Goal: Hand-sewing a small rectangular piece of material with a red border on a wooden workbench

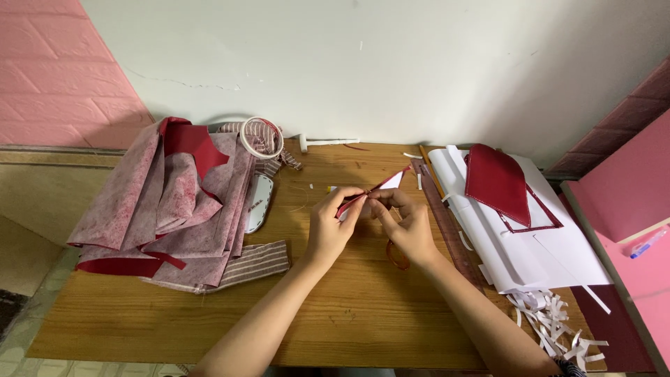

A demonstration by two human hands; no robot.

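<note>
My left hand (332,223) and my right hand (407,225) meet over the middle of the wooden table (335,321). Together they pinch a small folded piece of dark red material with a white underside (386,183), its point sticking up and to the right. Fingertips of both hands press along its red edge. A dark red loop, perhaps a scissor handle (397,257), shows under my right wrist.
A heap of pink and red fabric (167,209) covers the table's left. A tape roll (262,137), a white tool (259,202), a brown ruler (447,223), white paper sheets (537,244) with a red leather piece (497,183), and paper strips (551,314) lie around.
</note>
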